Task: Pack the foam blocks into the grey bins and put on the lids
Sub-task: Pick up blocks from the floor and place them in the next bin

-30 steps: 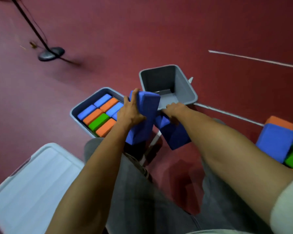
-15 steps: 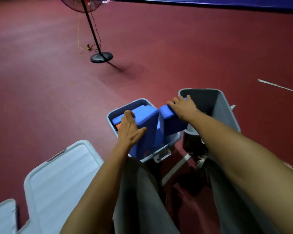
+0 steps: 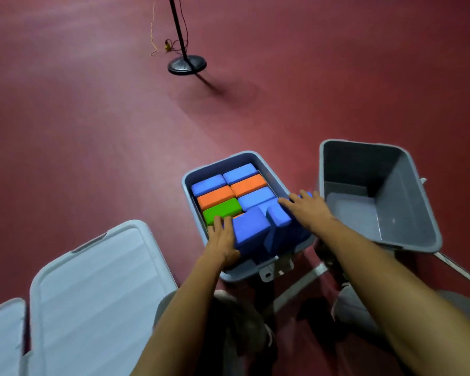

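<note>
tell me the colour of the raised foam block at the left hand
The foam block is blue, clearest in the head view.
</note>
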{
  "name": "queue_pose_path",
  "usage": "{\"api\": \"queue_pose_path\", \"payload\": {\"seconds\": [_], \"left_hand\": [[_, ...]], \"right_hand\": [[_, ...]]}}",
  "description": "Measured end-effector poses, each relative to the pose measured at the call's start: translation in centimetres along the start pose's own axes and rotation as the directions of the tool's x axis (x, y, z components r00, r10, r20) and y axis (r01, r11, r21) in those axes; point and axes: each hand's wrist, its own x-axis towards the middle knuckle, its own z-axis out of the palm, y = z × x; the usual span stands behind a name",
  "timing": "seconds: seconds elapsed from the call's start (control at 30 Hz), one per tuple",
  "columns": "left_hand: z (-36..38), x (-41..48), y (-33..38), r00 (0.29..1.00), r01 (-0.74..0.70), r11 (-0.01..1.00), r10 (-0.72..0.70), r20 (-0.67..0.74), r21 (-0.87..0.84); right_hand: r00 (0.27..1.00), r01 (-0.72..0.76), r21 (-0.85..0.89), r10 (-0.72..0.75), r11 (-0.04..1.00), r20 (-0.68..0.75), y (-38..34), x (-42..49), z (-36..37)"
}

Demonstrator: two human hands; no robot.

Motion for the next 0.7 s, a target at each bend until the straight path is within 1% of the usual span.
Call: {"api": "queue_pose_path", "payload": {"seconds": [0.1,0.2,0.23,0.3,0.33,0.4,0.47,0.57,0.6,0.7], "left_hand": [[2.0,1.7,-1.0,0.997,-0.021,0.994,0.012,0.08,0.108],[4.6,3.2,-1.8,0.993,-0.071,0.966,0.045,0.109,0.248],[5.4,3.7,-2.4,0.995,-0.066,0.954,0.04,0.093,0.292],[6.6,4.7,-4.1,0.999,0.006,0.943,-0.021,0.041,0.332],[7.3,5.1,-5.1,0.998,0.027,0.938,-0.042,0.036,0.347],[8.7,5.7,-6.5,0.997,0.02,0.921,-0.048,0.064,0.388],[10.2,6.2,-6.5,0.995,-0.015,0.915,-0.026,0.098,0.402],[12.6,7.3,-5.1,0.995,-0.079,0.91,0.05,0.083,0.406],[13.4,7.7,-5.0,0.995,-0.086,0.907,0.056,0.084,0.413],[15.1,8.0,-5.7,0.999,-0.001,0.902,-0.018,0.04,0.433]], "right_hand": [[0.999,0.032,-0.018,-0.032,0.999,0.042,-1.2,1.8,1.6],[0.996,0.069,-0.029,-0.067,0.997,0.067,-2.2,3.6,2.9],[0.994,0.087,-0.027,-0.085,0.996,0.067,-2.5,4.4,3.3],[0.987,0.148,-0.018,-0.147,0.989,0.064,-3.3,6.3,4.1],[0.981,0.183,-0.011,-0.182,0.983,0.069,-3.8,7.3,4.6],[0.973,0.211,0.017,-0.211,0.977,0.096,-4.7,8.9,6.0],[0.972,0.199,0.029,-0.201,0.979,0.124,-5.1,9.5,8.8],[0.979,0.135,0.044,-0.14,0.99,0.151,-4.5,9.0,14.0],[0.982,0.114,0.06,-0.122,0.992,0.144,-4.3,8.8,15.3],[0.987,0.106,0.078,-0.114,0.991,0.109,-4.6,9.0,17.0]]}}
